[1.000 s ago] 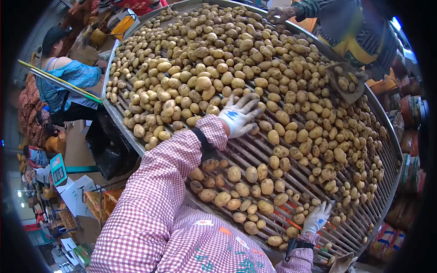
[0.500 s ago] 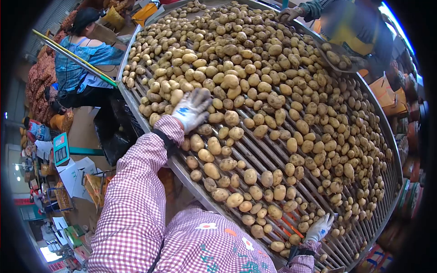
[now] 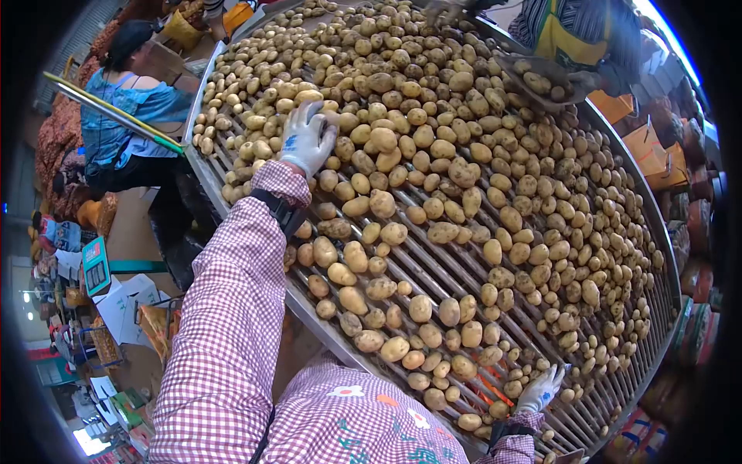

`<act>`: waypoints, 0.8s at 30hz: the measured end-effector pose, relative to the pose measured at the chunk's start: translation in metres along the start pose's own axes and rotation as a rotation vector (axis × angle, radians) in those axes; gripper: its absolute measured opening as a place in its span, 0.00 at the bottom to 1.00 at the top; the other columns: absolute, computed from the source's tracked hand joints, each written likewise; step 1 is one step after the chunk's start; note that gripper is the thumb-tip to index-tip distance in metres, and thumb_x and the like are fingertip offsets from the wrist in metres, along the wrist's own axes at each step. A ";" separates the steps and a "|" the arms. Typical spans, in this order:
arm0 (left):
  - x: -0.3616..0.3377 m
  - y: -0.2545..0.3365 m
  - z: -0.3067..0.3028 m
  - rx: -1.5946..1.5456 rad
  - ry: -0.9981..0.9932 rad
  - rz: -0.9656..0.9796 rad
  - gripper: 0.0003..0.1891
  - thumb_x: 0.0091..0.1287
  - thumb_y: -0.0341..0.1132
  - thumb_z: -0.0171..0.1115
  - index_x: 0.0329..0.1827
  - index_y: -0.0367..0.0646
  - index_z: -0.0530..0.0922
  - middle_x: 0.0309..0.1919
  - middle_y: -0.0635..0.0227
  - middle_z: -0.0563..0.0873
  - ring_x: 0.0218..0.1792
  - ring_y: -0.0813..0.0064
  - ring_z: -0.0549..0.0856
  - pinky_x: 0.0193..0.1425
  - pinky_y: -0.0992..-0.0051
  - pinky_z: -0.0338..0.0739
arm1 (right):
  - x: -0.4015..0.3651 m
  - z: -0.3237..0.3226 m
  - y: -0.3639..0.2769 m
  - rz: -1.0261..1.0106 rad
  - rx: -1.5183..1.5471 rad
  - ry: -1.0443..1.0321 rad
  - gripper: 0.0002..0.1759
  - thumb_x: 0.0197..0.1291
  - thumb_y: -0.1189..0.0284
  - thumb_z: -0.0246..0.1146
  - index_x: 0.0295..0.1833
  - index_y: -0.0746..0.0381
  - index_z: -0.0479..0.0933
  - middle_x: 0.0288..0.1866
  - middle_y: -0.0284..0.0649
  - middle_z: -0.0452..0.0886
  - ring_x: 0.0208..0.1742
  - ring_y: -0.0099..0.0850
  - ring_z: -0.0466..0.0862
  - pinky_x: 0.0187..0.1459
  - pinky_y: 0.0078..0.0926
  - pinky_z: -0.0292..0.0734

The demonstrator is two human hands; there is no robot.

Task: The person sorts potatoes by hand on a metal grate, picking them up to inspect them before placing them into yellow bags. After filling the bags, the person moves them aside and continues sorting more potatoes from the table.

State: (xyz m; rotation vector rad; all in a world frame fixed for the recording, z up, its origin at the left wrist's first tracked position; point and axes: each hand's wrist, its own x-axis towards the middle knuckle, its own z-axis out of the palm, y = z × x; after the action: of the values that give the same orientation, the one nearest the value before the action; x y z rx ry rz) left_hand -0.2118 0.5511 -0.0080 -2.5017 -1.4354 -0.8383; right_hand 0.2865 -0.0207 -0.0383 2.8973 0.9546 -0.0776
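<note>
Potatoes (image 3: 448, 178) of many sizes lie on a slatted metal rack (image 3: 433, 267). My left hand (image 3: 309, 141), in a white glove with a blue print, rests on potatoes in the upper left part, its fingers spread and no potato enclosed by them. Down at the lower right, my right hand (image 3: 541, 389), gloved the same way, is at the slats beside small potatoes. Its fingers are stretched forward, and no potato shows in its palm.
A person in blue (image 3: 127, 108) is at the left beside a pole (image 3: 116, 112). Across the rack, another person in a yellow apron (image 3: 576, 42) is near a scoop of potatoes (image 3: 541, 81). A scale (image 3: 96, 267) and boxes (image 3: 127, 305) stand at the left.
My left hand has moved up and slightly left across the potatoes, its fingers now more spread. My right hand has barely moved. The scoop across the rack has shifted left.
</note>
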 end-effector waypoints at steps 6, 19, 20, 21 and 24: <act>0.021 0.082 0.004 -0.125 -0.485 0.197 0.16 0.69 0.43 0.66 0.54 0.45 0.84 0.58 0.53 0.83 0.66 0.46 0.77 0.72 0.53 0.71 | -0.003 -0.001 0.001 -0.032 -0.011 0.008 0.20 0.79 0.75 0.48 0.70 0.69 0.74 0.79 0.54 0.67 0.76 0.51 0.70 0.76 0.46 0.68; 0.041 0.088 0.029 -0.026 -0.640 0.133 0.25 0.69 0.46 0.65 0.66 0.44 0.79 0.60 0.55 0.82 0.61 0.51 0.80 0.66 0.54 0.76 | -0.002 -0.002 0.000 -0.004 -0.062 -0.024 0.21 0.80 0.73 0.49 0.71 0.68 0.73 0.80 0.52 0.66 0.78 0.47 0.68 0.76 0.44 0.66; 0.030 0.099 0.031 0.037 -0.639 0.113 0.25 0.69 0.48 0.65 0.65 0.44 0.79 0.57 0.55 0.83 0.60 0.52 0.81 0.65 0.54 0.77 | -0.003 -0.004 -0.002 0.008 -0.052 -0.033 0.21 0.80 0.72 0.48 0.71 0.69 0.73 0.80 0.53 0.66 0.78 0.48 0.68 0.77 0.44 0.65; 0.026 0.109 0.031 0.098 -0.634 0.095 0.26 0.68 0.49 0.65 0.64 0.44 0.80 0.54 0.55 0.84 0.59 0.53 0.81 0.64 0.54 0.78 | -0.003 -0.006 -0.004 0.021 -0.041 -0.040 0.21 0.80 0.72 0.48 0.71 0.69 0.73 0.80 0.53 0.66 0.79 0.49 0.68 0.77 0.45 0.65; 0.050 0.118 0.032 0.188 -0.827 0.115 0.26 0.68 0.51 0.65 0.64 0.47 0.81 0.55 0.56 0.85 0.61 0.53 0.80 0.64 0.55 0.78 | -0.003 0.000 0.002 0.004 -0.009 -0.013 0.22 0.80 0.71 0.49 0.71 0.70 0.73 0.80 0.54 0.66 0.78 0.51 0.68 0.77 0.46 0.64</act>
State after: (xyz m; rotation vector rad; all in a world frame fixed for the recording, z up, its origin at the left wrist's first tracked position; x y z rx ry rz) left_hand -0.0815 0.5382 0.0098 -2.8575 -1.4169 0.4088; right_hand 0.2858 -0.0241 -0.0380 2.8870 0.9443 -0.0921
